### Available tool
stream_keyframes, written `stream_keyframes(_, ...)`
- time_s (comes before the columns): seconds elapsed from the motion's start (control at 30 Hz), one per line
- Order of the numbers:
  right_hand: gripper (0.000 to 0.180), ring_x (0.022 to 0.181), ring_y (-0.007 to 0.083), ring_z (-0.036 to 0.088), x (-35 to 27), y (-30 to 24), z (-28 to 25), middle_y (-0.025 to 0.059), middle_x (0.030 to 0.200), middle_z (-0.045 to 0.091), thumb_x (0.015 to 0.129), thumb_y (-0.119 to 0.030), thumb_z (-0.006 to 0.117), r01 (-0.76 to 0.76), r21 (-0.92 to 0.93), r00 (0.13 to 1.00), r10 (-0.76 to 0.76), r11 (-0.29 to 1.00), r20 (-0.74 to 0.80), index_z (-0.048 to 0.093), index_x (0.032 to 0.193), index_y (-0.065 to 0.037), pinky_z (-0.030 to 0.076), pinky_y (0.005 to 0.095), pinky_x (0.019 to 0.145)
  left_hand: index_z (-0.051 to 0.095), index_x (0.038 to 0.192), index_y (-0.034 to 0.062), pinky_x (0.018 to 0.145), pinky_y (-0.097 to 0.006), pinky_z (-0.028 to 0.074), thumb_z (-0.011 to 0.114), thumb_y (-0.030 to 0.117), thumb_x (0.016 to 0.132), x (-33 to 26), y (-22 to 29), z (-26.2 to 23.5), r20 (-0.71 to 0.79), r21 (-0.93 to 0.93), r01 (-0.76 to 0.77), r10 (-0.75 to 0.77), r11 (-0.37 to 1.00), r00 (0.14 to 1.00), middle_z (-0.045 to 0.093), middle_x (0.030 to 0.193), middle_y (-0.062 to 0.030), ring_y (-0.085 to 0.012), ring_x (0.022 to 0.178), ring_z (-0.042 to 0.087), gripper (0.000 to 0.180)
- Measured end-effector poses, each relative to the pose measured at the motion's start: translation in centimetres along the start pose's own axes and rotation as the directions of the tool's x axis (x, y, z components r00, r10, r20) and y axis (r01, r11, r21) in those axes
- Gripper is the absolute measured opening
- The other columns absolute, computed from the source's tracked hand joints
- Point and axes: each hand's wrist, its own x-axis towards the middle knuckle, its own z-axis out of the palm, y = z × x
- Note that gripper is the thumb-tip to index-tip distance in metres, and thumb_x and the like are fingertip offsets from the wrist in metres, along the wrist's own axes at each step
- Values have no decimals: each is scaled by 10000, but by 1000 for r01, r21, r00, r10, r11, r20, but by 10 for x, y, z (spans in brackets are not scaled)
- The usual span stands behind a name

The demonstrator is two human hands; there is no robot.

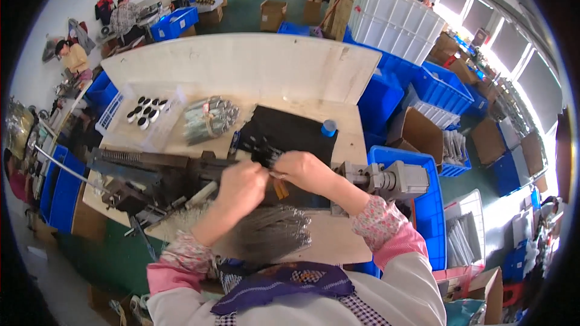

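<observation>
My left hand and my right hand are closed and almost touching over the middle of the bench. Whatever is pinched between them is too small and hidden by the fingers to name. Just beyond the fingers, a cluster of small dark pieces lies on a black sheet. Below my hands, a bundle of thin grey strands rests at the bench's near edge. A small orange-brown piece shows under my right hand.
A dark metal machine spans the bench's left; a grey metal unit stands right. Behind are a clear tray of black-and-white spools, a tied bundle of rods and a blue roll. A board edges the back.
</observation>
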Motion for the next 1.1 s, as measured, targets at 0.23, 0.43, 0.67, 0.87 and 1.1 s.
stream_keyframes(0.23,105,769,293,648,34,9,16,117,815,663,791,-85,676,-77,115,993,86,990,-75,652,860,-10,527,346,693,676,906,51,445,-260,412,618,168,889,-33,-15,-13,-530,-135,87,-146,987,835,630,770,-53,-200,558,582,132)
stream_keyframes(0.43,164,750,296,650,42,14,32,132,837,678,808,-131,701,-142,117,988,148,983,-46,664,867,17,528,336,687,623,828,29,382,-220,299,445,435,987,-101,-7,28,729,-554,152,-389,-819,564,530,621,-23,-103,395,401,471)
stream_keyframes(0.67,181,765,341,629,34,10,38,146,805,653,780,-174,696,-224,148,974,227,963,-1,673,851,-9,518,387,715,562,1043,18,329,-229,254,349,503,980,-63,-17,-30,525,-163,24,-66,-986,849,499,596,-70,-96,363,344,533)
stream_keyframes(0.87,133,759,328,623,41,5,41,134,784,634,766,-143,681,-171,128,984,176,977,-28,657,821,-24,515,393,689,560,1020,5,437,-234,366,623,251,881,-81,10,51,142,-675,531,-616,512,775,517,649,-37,-88,456,437,290)
stream_keyframes(1.1,224,786,330,645,-17,-51,35,154,1006,598,832,-154,670,-276,-4,960,276,961,45,572,985,-23,531,408,584,636,736,65,373,-222,313,558,434,923,-169,-43,20,493,-705,669,-841,-238,221,538,549,-3,-62,425,456,421)
